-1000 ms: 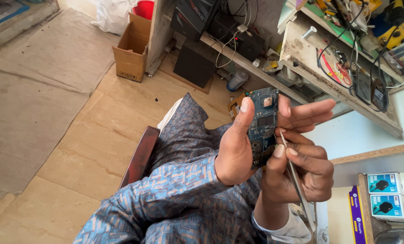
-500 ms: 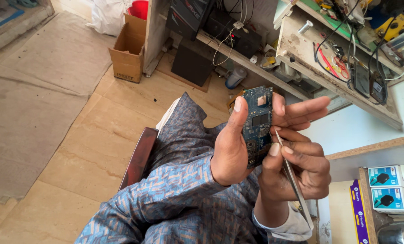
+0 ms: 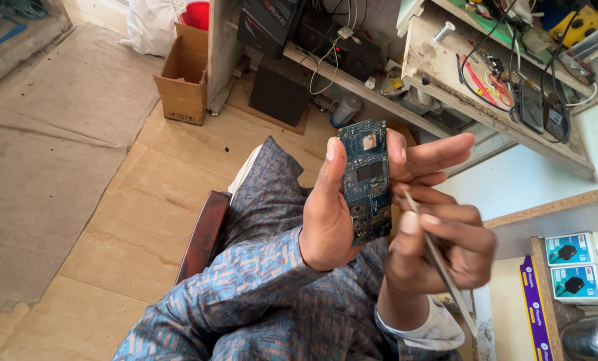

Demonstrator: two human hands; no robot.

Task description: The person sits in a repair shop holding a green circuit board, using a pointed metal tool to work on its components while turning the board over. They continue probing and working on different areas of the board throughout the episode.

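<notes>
My left hand (image 3: 335, 214) holds a blue phone circuit board (image 3: 368, 179) upright, thumb on its left edge and fingers wrapped behind its right edge. My right hand (image 3: 446, 247) grips thin metal tweezers (image 3: 439, 267) like a pen. The tweezer tip rests near the board's right edge, about halfway down. Both hands hover over my lap, which is covered by a blue patterned garment.
A cluttered wooden workbench (image 3: 459, 73) with wires, tools and phones stands at the upper right. Dark electronics boxes (image 3: 279, 93) sit under it. A cardboard box (image 3: 182, 83) stands on the tiled floor. Small blue and white boxes (image 3: 576, 267) lie at the right.
Both hands with the board and tweezers have kept their grip and pose; only a slight shift in the view.
</notes>
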